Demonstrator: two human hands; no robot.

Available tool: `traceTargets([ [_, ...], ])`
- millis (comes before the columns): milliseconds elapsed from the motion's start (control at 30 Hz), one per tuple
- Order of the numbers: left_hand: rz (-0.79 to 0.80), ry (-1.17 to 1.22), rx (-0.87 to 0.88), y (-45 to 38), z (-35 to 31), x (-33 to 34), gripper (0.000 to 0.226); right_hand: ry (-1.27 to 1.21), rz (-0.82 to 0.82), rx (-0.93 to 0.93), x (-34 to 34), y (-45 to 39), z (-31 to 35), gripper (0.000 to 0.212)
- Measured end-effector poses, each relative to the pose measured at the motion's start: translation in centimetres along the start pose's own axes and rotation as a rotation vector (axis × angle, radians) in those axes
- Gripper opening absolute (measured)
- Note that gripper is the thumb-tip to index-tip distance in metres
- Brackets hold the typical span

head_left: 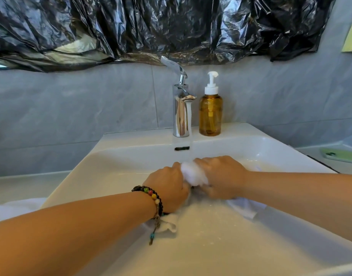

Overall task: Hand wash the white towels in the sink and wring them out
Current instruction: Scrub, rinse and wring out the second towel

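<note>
Head view, sink: white rectangular basin (119,156), holding cloudy water across the bottom.
Head view, tap: chrome faucet (180,114) at the back edge, lever raised, a stream of water (189,120) running straight down into the basin just behind the hands.
Towel: white towel (193,174) bunched in the middle of the basin, between the two hands; one wet end trails out under the left wrist, another end lies in the water beneath the right forearm.
Left hand: left hand (169,186) fisted on the towel's left side, fingers curled round the cloth, knuckles up.
Right hand: right hand (220,176) clamped on the towel's right side, fingers wrapped over the bunch; the two fists nearly touching, with the bulge of cloth showing between them.
Wrist: beaded bracelet (154,198) on the left wrist, a tassel hanging toward the water.
Soap: amber pump bottle (211,114) standing on the ledge just right of the faucet.
Wall: grey tiles, with black plastic sheeting (151,26) hung across the top.
Right counter: green phone (340,155) lying flat, well apart from the basin.
Left edge: more white cloth (16,208) lying outside the sink rim.
</note>
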State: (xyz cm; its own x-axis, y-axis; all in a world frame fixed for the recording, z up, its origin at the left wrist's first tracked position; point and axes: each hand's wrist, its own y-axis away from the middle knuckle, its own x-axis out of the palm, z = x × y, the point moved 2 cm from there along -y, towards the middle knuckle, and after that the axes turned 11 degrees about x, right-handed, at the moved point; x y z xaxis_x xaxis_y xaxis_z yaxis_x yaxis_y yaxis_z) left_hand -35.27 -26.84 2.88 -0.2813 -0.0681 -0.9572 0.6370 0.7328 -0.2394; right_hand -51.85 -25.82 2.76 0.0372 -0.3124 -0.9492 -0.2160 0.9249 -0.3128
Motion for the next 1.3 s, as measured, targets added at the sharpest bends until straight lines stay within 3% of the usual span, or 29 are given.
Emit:
traceTargets([
  [100,0.072,0.044,-0.081,-0.6,0.2,-0.2,0.023,0.013,0.136,0.111,-1.2,-1.0,0.9,0.03],
  [233,0.361,0.332,-0.243,-2.3,2.1,-2.8,0.035,-0.525,0.699,0.366,-3.8,-2.1,-0.3,0.034],
  [300,0.422,0.465,-0.344,-1.9,3.1,-4.7,0.046,-0.709,0.854,0.524,-4.7,-1.4,-1.3,0.038],
  [333,0.411,0.487,-0.375,-1.5,3.7,-5.2,0.05,-0.698,0.79,0.557,-5.1,-1.0,-1.8,0.042],
  [400,0.327,0.327,-0.34,-0.8,4.5,-5.6,0.056,-0.391,0.402,0.536,-5.7,-0.7,-2.6,0.049],
  [467,0.225,0.185,-0.203,0.2,3.8,-5.6,0.057,-0.242,0.057,0.383,-6.2,0.7,-2.1,0.057],
  [500,0.208,0.213,-0.118,0.8,3.0,-5.3,0.058,-0.255,0.033,0.276,-6.1,1.6,-1.5,0.059],
  [567,0.271,0.249,0.04,2.0,1.4,-4.1,0.065,-0.183,0.145,0.093,-4.7,3.6,-0.4,0.063],
  [633,0.298,0.025,0.176,2.9,0.0,-2.3,0.067,0.021,0.204,0.0,-2.4,4.5,-0.2,0.07],
  [700,0.198,-0.197,0.234,3.3,-0.6,-1.1,0.063,0.126,0.102,-0.065,-0.9,4.5,-0.5,0.078],
  [933,0.109,-0.296,0.172,2.0,-0.6,0.0,0.036,0.147,-0.257,-0.225,0.9,1.7,-1.3,0.064],
  [1033,0.105,-0.268,0.164,0.9,-0.4,-0.2,0.031,0.154,-0.318,-0.206,1.2,0.5,-1.3,0.055],
  [1167,0.084,-0.186,0.052,-0.5,0.1,-0.3,0.02,0.078,-0.08,-0.061,0.8,-1.4,-0.8,0.048],
  [1300,0.081,-0.135,0.031,-0.6,0.8,-0.2,0.025,0.08,-0.007,-0.018,-0.2,-1.2,-0.4,0.069],
])
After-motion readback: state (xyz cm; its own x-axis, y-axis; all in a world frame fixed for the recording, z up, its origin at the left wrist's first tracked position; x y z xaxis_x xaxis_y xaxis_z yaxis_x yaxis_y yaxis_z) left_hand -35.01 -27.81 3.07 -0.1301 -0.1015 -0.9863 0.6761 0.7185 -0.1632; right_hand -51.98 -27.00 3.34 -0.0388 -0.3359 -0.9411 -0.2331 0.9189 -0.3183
